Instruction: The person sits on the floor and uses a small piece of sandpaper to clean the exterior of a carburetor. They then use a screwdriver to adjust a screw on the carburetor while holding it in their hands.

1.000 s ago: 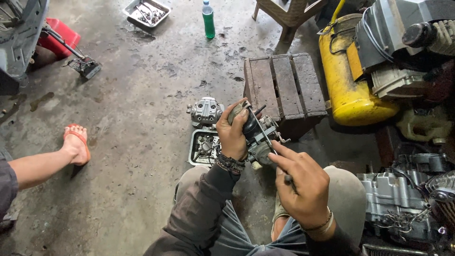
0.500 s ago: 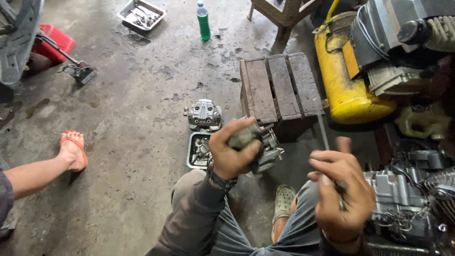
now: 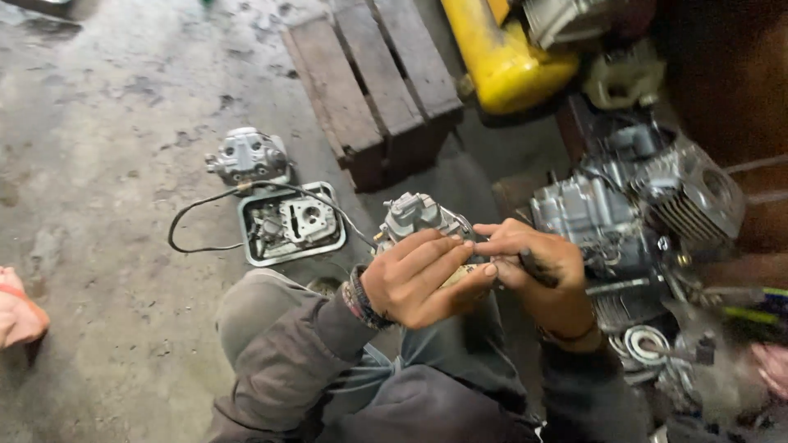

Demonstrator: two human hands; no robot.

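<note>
Soft daylight falls on the concrete floor (image 3: 107, 123) at my upper left; the right edge lies dim and motion-blurred (lower corner worst). No glare, faint shadows.

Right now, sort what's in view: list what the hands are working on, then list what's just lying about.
In hand:
- left hand grips the grey carburettor
- right hand holds a dark tool against it

Lying about:
- metal tray of small parts
- second grey engine part with a black cable
- wooden stool
- yellow tank
- engine block
</note>
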